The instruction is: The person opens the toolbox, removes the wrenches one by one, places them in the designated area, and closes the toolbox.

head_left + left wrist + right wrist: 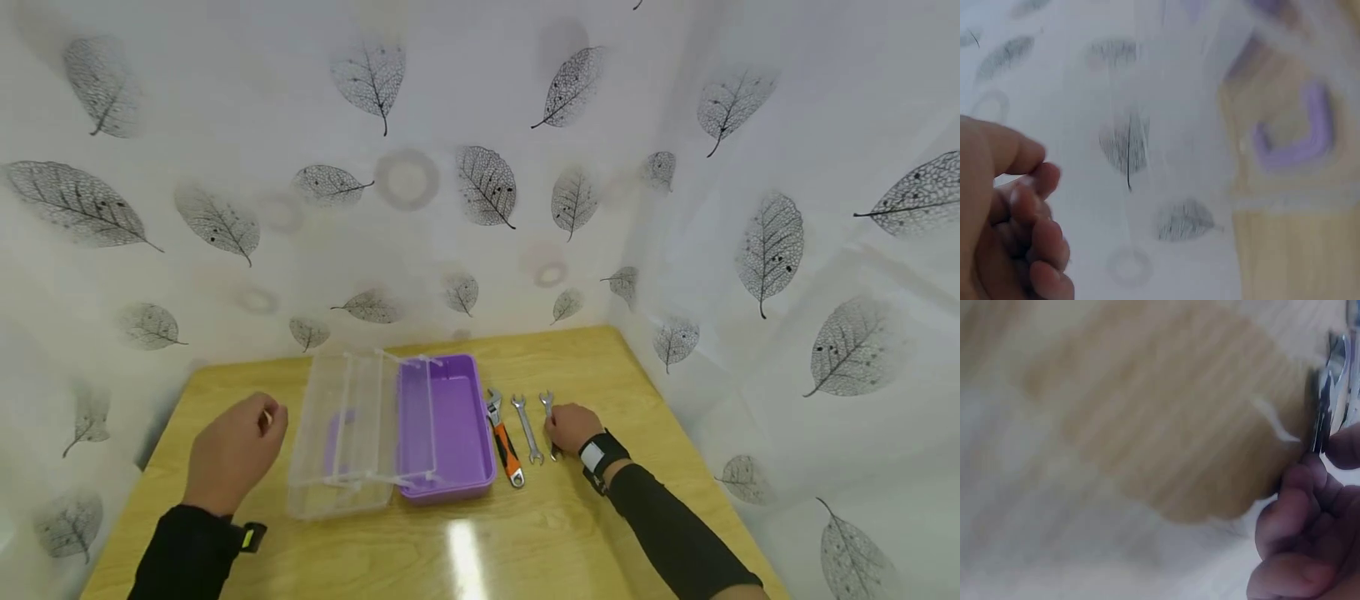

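One wrench (pixel 547 403): pinched in the right hand (pixel 573 427)
Second wrench (pixel 528 429): just left of that hand
Left hand (pixel 237 450): loosely curled, holding nothing
Held wrench: might twist if the pinch loosens

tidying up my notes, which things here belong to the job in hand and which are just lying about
In the job:
rightmost wrench, pinched by the right hand

Just there, untouched, though some may belong:
middle wrench
orange-handled adjustable wrench
purple box
clear lid
leaf-print sheet
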`<action>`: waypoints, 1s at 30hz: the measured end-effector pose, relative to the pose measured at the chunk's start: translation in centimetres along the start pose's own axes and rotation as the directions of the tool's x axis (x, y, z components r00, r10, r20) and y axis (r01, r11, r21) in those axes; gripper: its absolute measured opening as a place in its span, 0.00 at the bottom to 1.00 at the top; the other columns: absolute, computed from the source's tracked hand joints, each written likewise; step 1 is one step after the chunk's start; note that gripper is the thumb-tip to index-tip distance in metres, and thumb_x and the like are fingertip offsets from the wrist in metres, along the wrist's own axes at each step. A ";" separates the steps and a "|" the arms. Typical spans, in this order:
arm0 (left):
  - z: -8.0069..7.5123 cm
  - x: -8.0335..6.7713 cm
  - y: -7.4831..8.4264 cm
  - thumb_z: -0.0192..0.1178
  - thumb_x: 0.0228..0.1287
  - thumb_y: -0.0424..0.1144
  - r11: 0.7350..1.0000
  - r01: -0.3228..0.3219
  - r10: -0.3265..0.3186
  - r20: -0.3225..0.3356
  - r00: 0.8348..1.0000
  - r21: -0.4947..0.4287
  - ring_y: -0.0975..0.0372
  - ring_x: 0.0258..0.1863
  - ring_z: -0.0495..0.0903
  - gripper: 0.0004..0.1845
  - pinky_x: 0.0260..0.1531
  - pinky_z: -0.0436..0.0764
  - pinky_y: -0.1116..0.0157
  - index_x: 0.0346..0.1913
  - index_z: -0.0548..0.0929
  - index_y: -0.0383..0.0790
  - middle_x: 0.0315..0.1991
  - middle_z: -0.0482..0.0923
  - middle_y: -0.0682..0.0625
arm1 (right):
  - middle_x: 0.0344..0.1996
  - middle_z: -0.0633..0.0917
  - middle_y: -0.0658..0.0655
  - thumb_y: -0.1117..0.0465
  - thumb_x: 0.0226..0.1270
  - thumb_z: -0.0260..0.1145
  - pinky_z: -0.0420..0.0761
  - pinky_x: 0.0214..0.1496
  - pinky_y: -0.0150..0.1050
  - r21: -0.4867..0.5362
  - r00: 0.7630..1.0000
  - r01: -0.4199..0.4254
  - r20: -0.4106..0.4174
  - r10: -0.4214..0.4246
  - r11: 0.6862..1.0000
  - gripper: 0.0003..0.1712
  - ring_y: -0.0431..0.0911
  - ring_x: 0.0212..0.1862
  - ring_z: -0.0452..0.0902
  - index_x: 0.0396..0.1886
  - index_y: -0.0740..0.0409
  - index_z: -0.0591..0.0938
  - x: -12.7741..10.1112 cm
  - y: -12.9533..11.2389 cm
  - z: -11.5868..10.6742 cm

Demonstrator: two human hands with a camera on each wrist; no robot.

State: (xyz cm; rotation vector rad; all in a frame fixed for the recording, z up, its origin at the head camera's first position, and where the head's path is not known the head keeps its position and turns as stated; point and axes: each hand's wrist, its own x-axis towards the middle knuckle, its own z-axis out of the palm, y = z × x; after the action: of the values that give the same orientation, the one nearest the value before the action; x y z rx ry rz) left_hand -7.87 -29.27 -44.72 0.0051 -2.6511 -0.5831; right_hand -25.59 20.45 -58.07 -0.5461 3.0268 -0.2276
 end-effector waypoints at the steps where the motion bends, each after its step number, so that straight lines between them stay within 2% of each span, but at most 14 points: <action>1: 0.0 0.9 -0.5 0.54 0.81 0.41 1.000 -0.013 0.012 -0.029 1.000 -0.004 0.60 0.19 0.64 0.11 0.23 0.62 0.61 0.42 0.81 0.39 0.23 0.73 0.52 | 0.14 0.72 0.48 0.56 0.75 0.60 0.66 0.21 0.37 -0.021 1.000 0.000 0.006 0.000 1.000 0.22 0.42 0.18 0.66 0.17 0.49 0.73 0.2 0.0 -0.2; 4: 0.7 3.2 -1.5 0.53 0.81 0.41 0.999 -0.040 0.039 -0.053 0.998 -0.025 0.52 0.26 0.75 0.12 0.27 0.74 0.54 0.49 0.82 0.35 0.33 0.81 0.42 | 0.19 0.78 0.51 0.55 0.76 0.61 0.72 0.23 0.40 -0.041 1.000 0.002 -0.019 -0.003 0.999 0.16 0.45 0.21 0.71 0.25 0.53 0.78 1.0 -0.6 -1.5; 6: 1.4 4.6 -1.8 0.52 0.81 0.43 0.999 -0.044 0.044 -0.004 0.999 -0.028 0.42 0.40 0.79 0.18 0.39 0.79 0.44 0.60 0.79 0.31 0.46 0.81 0.33 | 0.29 0.83 0.57 0.54 0.77 0.61 0.80 0.29 0.44 -0.019 0.998 0.005 -0.065 -0.006 1.000 0.13 0.49 0.28 0.78 0.36 0.58 0.83 1.8 -1.4 -2.9; 7: 1.8 5.2 -1.9 0.52 0.82 0.43 0.999 -0.044 0.044 0.029 0.999 -0.029 0.37 0.48 0.78 0.22 0.47 0.78 0.39 0.65 0.76 0.30 0.53 0.78 0.29 | 0.35 0.85 0.60 0.53 0.78 0.61 0.84 0.34 0.47 0.000 0.996 0.010 -0.087 -0.010 1.000 0.14 0.52 0.33 0.82 0.44 0.61 0.84 2.2 -1.9 -3.8; 8: 2.1 5.8 -1.9 0.52 0.82 0.45 0.999 -0.042 0.044 0.062 0.997 -0.024 0.34 0.55 0.75 0.26 0.56 0.75 0.36 0.70 0.72 0.28 0.59 0.74 0.26 | 0.42 0.85 0.64 0.52 0.78 0.61 0.86 0.39 0.51 0.014 0.994 0.020 -0.108 -0.019 1.000 0.18 0.56 0.38 0.83 0.51 0.64 0.83 2.6 -2.6 -4.7; 10: 2.6 6.9 -2.0 0.52 0.82 0.48 0.999 -0.049 0.047 0.110 0.993 0.018 0.29 0.64 0.67 0.32 0.66 0.66 0.33 0.75 0.65 0.27 0.66 0.66 0.22 | 0.55 0.82 0.69 0.49 0.80 0.60 0.86 0.51 0.58 0.025 0.989 0.042 -0.143 -0.038 0.999 0.27 0.63 0.51 0.83 0.65 0.65 0.78 3.6 -3.8 -6.4; 12: 3.1 7.7 -1.9 0.52 0.81 0.52 0.998 -0.053 0.047 0.139 0.989 0.044 0.27 0.69 0.59 0.37 0.71 0.55 0.31 0.78 0.60 0.27 0.71 0.58 0.19 | 0.65 0.77 0.72 0.45 0.82 0.56 0.79 0.63 0.62 0.024 0.986 0.054 -0.159 -0.049 0.998 0.34 0.67 0.62 0.76 0.75 0.63 0.70 4.6 -4.9 -8.0; 14: 3.4 8.3 -1.8 0.51 0.81 0.56 0.997 -0.048 0.038 0.150 0.988 0.061 0.27 0.72 0.53 0.40 0.74 0.47 0.29 0.80 0.57 0.29 0.73 0.53 0.19 | 0.72 0.71 0.71 0.42 0.83 0.53 0.67 0.73 0.66 0.020 0.983 0.055 -0.179 -0.050 0.998 0.39 0.69 0.70 0.68 0.80 0.61 0.63 5.5 -5.9 -9.6; 17: 4.0 8.9 -1.8 0.47 0.80 0.62 0.998 -0.025 0.015 0.159 0.987 0.057 0.27 0.75 0.46 0.43 0.74 0.39 0.28 0.82 0.53 0.33 0.76 0.46 0.19 | 0.79 0.61 0.69 0.36 0.82 0.51 0.51 0.79 0.71 0.008 0.979 0.042 -0.201 -0.039 0.999 0.44 0.70 0.78 0.54 0.84 0.57 0.57 6.8 -7.3 -11.2; 19: 4.4 9.3 -2.1 0.45 0.80 0.65 0.998 -0.011 0.000 0.164 0.987 0.069 0.27 0.76 0.43 0.45 0.74 0.37 0.28 0.83 0.51 0.34 0.77 0.44 0.19 | 0.81 0.57 0.67 0.33 0.80 0.50 0.44 0.79 0.73 -0.005 0.978 0.035 -0.204 -0.035 0.999 0.46 0.70 0.80 0.49 0.84 0.55 0.55 7.7 -8.0 -11.8; 24: 4.8 10.1 -2.0 0.42 0.80 0.67 0.995 0.035 -0.056 0.212 0.976 0.098 0.28 0.77 0.40 0.46 0.74 0.36 0.28 0.83 0.48 0.35 0.78 0.40 0.20 | 0.83 0.52 0.64 0.27 0.78 0.46 0.38 0.80 0.73 -0.028 0.984 0.034 -0.175 -0.038 0.999 0.49 0.68 0.82 0.43 0.85 0.51 0.53 9.5 -8.7 -11.4; 30: 4.5 10.6 -1.4 0.43 0.80 0.66 0.992 0.068 -0.091 0.240 0.966 0.106 0.27 0.77 0.39 0.46 0.74 0.35 0.28 0.83 0.48 0.34 0.78 0.39 0.20 | 0.83 0.52 0.64 0.27 0.77 0.48 0.36 0.80 0.71 -0.021 0.986 0.036 -0.161 -0.039 0.999 0.50 0.67 0.82 0.42 0.85 0.51 0.53 10.0 -9.2 -10.6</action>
State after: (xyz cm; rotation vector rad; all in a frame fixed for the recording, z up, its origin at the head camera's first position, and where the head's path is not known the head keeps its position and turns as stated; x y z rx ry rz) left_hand -19.48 -29.73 -44.64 0.0732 -2.9290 -0.5087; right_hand -32.69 9.84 -46.48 -0.6158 3.1794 -0.2593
